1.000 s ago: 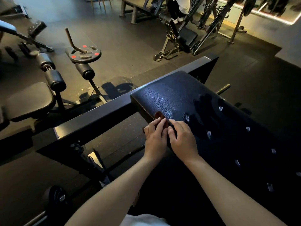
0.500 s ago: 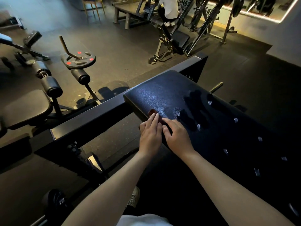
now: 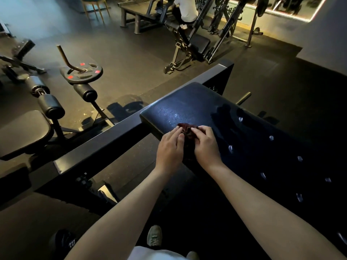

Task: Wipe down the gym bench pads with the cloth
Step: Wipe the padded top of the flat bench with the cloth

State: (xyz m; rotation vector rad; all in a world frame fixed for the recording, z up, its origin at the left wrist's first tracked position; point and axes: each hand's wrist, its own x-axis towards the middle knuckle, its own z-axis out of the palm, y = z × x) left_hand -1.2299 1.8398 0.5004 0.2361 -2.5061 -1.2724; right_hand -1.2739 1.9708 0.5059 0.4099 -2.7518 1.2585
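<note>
Observed: a black, grain-textured vinyl bench pad [image 3: 189,105] runs from the centre toward the lower right, mounted on a black steel frame beam [image 3: 105,145]. A bunched dark red cloth [image 3: 187,130] lies on the pad's upper surface, near its left edge and close to the pad's far end.

Left hand [image 3: 170,147]: fingers [image 3: 178,130] are curled onto the left side of the cloth and grip it. Right hand [image 3: 206,145]: fingers [image 3: 203,128] and thumb are curled onto the right side of the cloth and pinch it. The two hands sit just beside each other with the cloth gathered between them. Both forearms are bare.

Small pale marks [image 3: 271,137] dot the pad surface to the right of the hands.

Surroundings: a round black weight plate with red patches [image 3: 81,72] sits on a bent post at the left, with black foam rollers [image 3: 51,107] below it. A light-coloured shoe [image 3: 154,235] rests on the dark floor beneath the arms. A seated person in a white top [image 3: 185,11] is at the far machines.
</note>
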